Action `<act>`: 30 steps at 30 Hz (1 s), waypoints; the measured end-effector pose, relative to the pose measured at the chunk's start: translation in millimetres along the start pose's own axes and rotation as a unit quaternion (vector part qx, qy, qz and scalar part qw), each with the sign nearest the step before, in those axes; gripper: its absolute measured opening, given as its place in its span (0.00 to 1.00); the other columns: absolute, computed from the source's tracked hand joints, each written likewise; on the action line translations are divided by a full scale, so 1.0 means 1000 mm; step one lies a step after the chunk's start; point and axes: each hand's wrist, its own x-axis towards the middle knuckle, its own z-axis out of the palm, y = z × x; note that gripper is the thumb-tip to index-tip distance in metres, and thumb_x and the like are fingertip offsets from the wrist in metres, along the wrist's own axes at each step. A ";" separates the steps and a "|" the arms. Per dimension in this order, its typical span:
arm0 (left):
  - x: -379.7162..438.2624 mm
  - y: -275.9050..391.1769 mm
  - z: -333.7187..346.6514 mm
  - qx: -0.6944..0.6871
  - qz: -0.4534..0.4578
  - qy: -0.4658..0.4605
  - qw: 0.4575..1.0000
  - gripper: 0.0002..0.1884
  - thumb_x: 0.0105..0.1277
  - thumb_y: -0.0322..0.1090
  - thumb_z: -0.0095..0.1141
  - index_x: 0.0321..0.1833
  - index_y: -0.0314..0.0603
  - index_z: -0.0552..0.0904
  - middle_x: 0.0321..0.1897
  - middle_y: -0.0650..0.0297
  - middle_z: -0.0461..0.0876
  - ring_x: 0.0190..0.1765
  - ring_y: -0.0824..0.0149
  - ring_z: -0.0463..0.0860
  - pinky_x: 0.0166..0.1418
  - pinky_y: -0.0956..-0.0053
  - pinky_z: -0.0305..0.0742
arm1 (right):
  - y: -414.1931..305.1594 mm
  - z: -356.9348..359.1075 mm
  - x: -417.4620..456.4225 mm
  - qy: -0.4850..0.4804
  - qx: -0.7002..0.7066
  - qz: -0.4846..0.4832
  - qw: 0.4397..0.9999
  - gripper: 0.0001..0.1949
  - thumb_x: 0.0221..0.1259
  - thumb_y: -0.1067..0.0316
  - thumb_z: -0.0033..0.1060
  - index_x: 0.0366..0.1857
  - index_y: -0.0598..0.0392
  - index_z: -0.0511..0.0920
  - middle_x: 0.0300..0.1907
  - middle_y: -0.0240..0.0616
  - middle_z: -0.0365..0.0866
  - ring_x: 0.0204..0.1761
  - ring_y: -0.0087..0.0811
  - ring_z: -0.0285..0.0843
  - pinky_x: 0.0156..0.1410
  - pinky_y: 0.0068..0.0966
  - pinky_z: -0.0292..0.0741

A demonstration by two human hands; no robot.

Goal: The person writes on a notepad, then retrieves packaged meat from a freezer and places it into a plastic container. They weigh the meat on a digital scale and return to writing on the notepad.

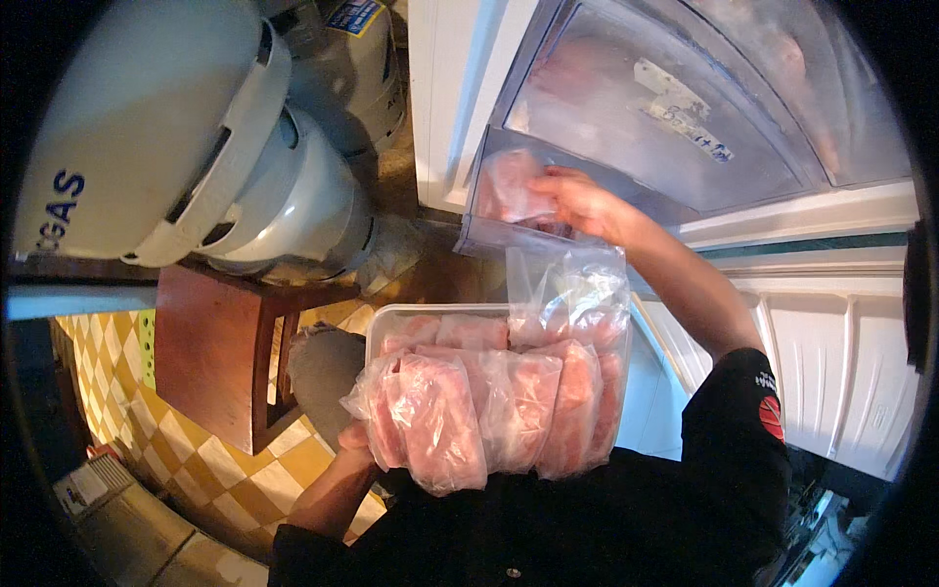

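Several clear plastic bags of frozen pink meat (444, 418) fill a white plastic tub (627, 381) in front of my body. My left hand (356, 438) grips the tub's left side; most of its fingers are hidden beneath the bags. At the upper right, my right hand (579, 198) reaches into a translucent freezer drawer (484, 227). Its fingers hold a bagged piece of meat (510, 187) at the drawer's left end. One flat clear bag (565, 286) stands up at the tub's far right corner, over other meat.
Grey gas cylinders (161, 132) stand at upper left, beside a brown wooden stool (209, 352) on checkered floor tiles (220, 477). The white freezer door (821, 367) is at my right. Another translucent drawer front (660, 110), bearing a handwritten label, rises behind my right hand. Cardboard boxes (139, 521) sit at lower left.
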 end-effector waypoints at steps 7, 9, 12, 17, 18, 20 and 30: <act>0.001 -0.028 -0.002 -0.020 0.027 0.001 0.999 0.61 0.34 0.50 0.76 0.73 0.40 0.54 0.66 0.54 0.65 0.68 0.57 0.67 0.73 0.61 0.62 | -0.037 -0.029 -0.058 0.057 -0.527 -0.182 0.828 0.30 0.57 0.54 0.63 0.60 0.63 0.72 0.57 0.54 0.76 0.58 0.39 0.75 0.60 0.31 0.72; 0.000 -0.034 0.004 -0.025 0.039 0.006 0.999 0.61 0.35 0.51 0.75 0.73 0.40 0.54 0.65 0.54 0.65 0.68 0.57 0.67 0.72 0.61 0.62 | -0.062 -0.006 -0.119 0.029 -0.417 -0.193 0.888 0.27 0.58 0.54 0.62 0.58 0.60 0.73 0.55 0.49 0.77 0.55 0.36 0.76 0.58 0.32 0.72; 0.017 -0.042 0.013 -0.041 0.044 -0.004 0.998 0.60 0.35 0.51 0.75 0.73 0.40 0.54 0.65 0.54 0.66 0.67 0.57 0.67 0.72 0.61 0.63 | -0.072 0.023 -0.186 -0.029 -0.384 -0.327 0.863 0.27 0.55 0.52 0.64 0.57 0.55 0.76 0.52 0.45 0.79 0.49 0.33 0.77 0.54 0.36 0.74; 0.039 -0.055 0.034 -0.060 0.045 -0.023 0.997 0.60 0.36 0.51 0.74 0.73 0.40 0.54 0.64 0.53 0.66 0.67 0.58 0.68 0.71 0.61 0.64 | -0.048 0.084 -0.204 -0.238 -0.483 -0.465 0.703 0.44 0.38 0.45 0.76 0.64 0.52 0.69 0.63 0.53 0.66 0.65 0.51 0.65 0.67 0.47 0.65; 0.045 -0.056 0.037 -0.064 0.043 -0.031 0.997 0.59 0.36 0.51 0.74 0.73 0.40 0.55 0.63 0.53 0.67 0.66 0.58 0.69 0.71 0.62 0.64 | -0.045 0.096 -0.203 -0.245 -0.514 -0.458 0.683 0.45 0.38 0.45 0.77 0.65 0.52 0.68 0.64 0.54 0.63 0.66 0.53 0.63 0.67 0.49 0.64; 0.049 -0.059 0.047 -0.070 0.045 -0.033 0.996 0.59 0.36 0.51 0.74 0.73 0.40 0.55 0.63 0.53 0.67 0.66 0.58 0.69 0.71 0.62 0.65 | -0.040 0.117 -0.200 -0.266 -0.569 -0.448 0.637 0.47 0.37 0.46 0.77 0.67 0.52 0.65 0.67 0.56 0.57 0.67 0.56 0.59 0.67 0.52 0.62; 0.044 -0.042 0.089 -0.007 0.094 -0.013 0.996 0.52 0.41 0.49 0.63 0.72 0.38 0.55 0.62 0.51 0.66 0.63 0.56 0.71 0.66 0.62 0.70 | -0.017 0.128 -0.178 -0.251 -0.596 -0.424 0.634 0.30 0.32 0.58 0.74 0.46 0.54 0.76 0.51 0.45 0.70 0.52 0.45 0.70 0.52 0.39 0.67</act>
